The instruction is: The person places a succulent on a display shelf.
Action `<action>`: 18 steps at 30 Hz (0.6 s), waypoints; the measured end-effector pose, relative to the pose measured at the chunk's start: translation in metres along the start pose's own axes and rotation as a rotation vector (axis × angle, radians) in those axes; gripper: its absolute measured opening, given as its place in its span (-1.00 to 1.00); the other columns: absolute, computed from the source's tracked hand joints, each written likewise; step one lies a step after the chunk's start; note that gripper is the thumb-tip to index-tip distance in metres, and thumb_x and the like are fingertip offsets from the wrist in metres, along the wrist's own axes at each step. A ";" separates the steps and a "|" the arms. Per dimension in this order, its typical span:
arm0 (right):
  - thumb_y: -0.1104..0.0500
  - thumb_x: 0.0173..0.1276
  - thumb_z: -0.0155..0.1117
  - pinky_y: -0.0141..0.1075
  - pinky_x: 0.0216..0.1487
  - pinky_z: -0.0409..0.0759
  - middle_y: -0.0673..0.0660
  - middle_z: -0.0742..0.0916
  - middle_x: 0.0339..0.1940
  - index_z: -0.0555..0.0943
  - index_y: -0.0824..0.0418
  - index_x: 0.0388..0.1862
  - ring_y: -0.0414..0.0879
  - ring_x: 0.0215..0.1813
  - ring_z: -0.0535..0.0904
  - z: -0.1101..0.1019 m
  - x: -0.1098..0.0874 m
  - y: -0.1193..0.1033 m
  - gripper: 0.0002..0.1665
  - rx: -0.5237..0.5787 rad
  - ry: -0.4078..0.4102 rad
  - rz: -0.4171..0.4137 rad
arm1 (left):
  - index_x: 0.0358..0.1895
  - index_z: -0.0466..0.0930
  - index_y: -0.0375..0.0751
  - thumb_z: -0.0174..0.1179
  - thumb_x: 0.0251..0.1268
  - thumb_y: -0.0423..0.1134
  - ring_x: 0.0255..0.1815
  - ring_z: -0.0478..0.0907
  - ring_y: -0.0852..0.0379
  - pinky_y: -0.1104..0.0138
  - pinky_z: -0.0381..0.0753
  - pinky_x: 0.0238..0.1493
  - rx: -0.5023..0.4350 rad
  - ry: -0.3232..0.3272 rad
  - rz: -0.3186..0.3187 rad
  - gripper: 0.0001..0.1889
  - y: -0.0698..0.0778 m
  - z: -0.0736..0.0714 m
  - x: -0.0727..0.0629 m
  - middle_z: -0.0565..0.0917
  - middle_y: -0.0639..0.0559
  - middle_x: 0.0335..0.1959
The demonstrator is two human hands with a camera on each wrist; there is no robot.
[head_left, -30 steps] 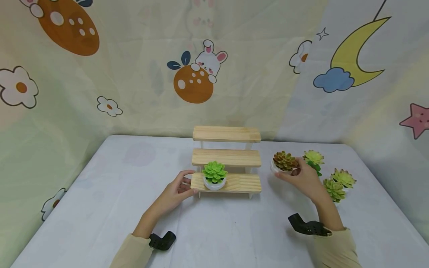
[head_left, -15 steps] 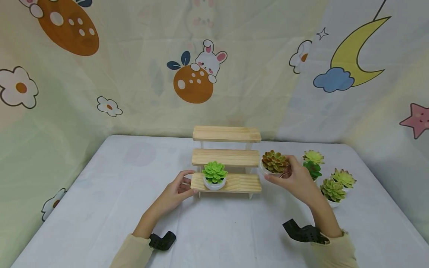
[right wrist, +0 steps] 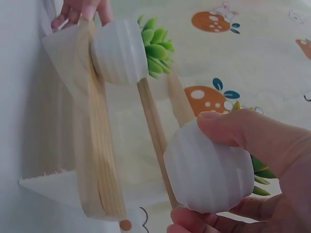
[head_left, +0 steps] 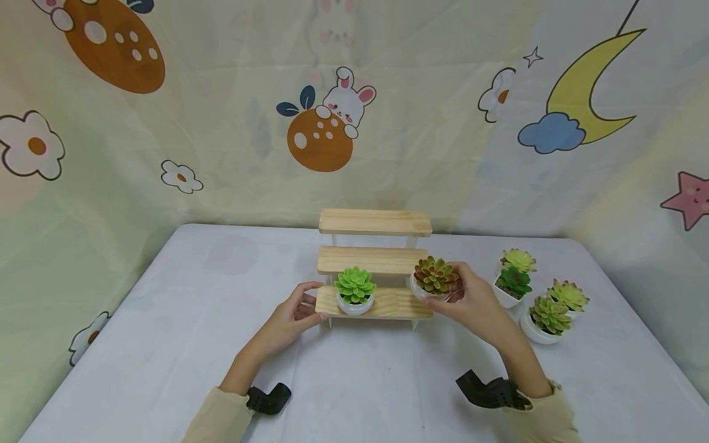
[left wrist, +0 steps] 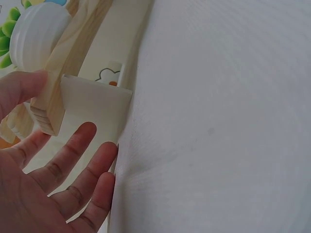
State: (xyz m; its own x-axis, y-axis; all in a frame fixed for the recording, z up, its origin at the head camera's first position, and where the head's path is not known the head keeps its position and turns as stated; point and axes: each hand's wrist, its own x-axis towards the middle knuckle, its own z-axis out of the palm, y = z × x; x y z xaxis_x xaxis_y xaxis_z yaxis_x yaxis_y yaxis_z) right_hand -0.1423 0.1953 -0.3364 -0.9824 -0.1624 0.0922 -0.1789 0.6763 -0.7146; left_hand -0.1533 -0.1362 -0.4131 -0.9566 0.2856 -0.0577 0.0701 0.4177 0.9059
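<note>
Carefully, our right hand (head_left: 471,301) pinches the white pot (right wrist: 209,170) by its sides, thumb against fingers, at the right end of the lowest board (head_left: 396,301); the right wrist view shows it apart from the wood. To place it well, we would hold the base level, lower it flat well inside the board's end, and loosen the thumb only once the whole bottom bears. Our left hand (head_left: 293,314) grips the board's left end with thumb and forefinger, its other fingers spread; we judge that steadying should stay light, lest the stand (head_left: 365,261) skew.

The pot is rounded, glossy and vertically ribbed, and looks nearly upright. Its succulent (head_left: 436,275) forms a full rosette, rusty brown-red with greener inner leaves. Farther left on the same board sits a bright green succulent (head_left: 354,283) in a similar pot. Right of our arm, a dark green plant (head_left: 514,282) and a pale green rosette (head_left: 551,315) stand on the white cloth (head_left: 343,381), each with a yellowish one (head_left: 519,259) behind.
</note>
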 end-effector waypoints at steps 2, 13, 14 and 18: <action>-0.03 0.06 0.46 -0.40 -0.40 0.49 0.20 0.59 -0.27 0.31 0.37 0.17 -0.10 -0.33 0.47 0.003 0.000 -0.001 -0.16 0.007 -0.002 -0.008 | 0.29 0.22 0.07 0.24 0.20 -0.09 -0.08 0.55 0.10 0.22 0.48 -0.02 -0.006 0.002 0.004 -0.40 -0.001 0.000 0.000 0.54 -0.08 -0.03; -0.03 0.00 0.49 -0.42 -0.35 0.50 0.21 0.61 -0.21 0.33 0.40 0.17 -0.11 -0.28 0.50 0.020 0.002 -0.008 -0.12 0.015 -0.021 -0.014 | 0.28 0.23 0.08 0.24 0.20 -0.10 -0.07 0.56 0.10 0.17 0.50 0.01 -0.008 -0.001 0.014 -0.41 -0.003 0.000 0.001 0.55 -0.09 -0.03; -0.03 0.00 0.49 -0.42 -0.34 0.50 0.21 0.61 -0.20 0.33 0.40 0.17 -0.10 -0.28 0.51 0.021 0.002 -0.008 -0.12 0.018 -0.026 -0.012 | 0.28 0.23 0.07 0.24 0.20 -0.09 -0.07 0.56 0.09 0.16 0.50 0.02 -0.009 -0.001 0.016 -0.41 -0.003 0.000 0.001 0.54 -0.09 -0.03; -0.02 0.00 0.50 -0.41 -0.34 0.51 0.22 0.61 -0.19 0.34 0.41 0.17 -0.10 -0.27 0.51 0.027 0.003 -0.008 -0.13 0.026 -0.037 -0.014 | 0.29 0.22 0.04 0.24 0.20 -0.09 -0.06 0.56 0.07 0.14 0.49 0.03 -0.010 -0.001 0.017 -0.40 -0.003 0.000 0.001 0.54 -0.10 -0.02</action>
State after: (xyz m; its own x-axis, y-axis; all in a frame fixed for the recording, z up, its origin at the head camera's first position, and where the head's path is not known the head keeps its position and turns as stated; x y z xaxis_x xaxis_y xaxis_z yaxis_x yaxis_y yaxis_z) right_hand -0.1428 0.1699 -0.3494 -0.9771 -0.1982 0.0771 -0.1905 0.6549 -0.7313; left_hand -0.1544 -0.1370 -0.4160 -0.9551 0.2933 -0.0425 0.0835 0.4040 0.9109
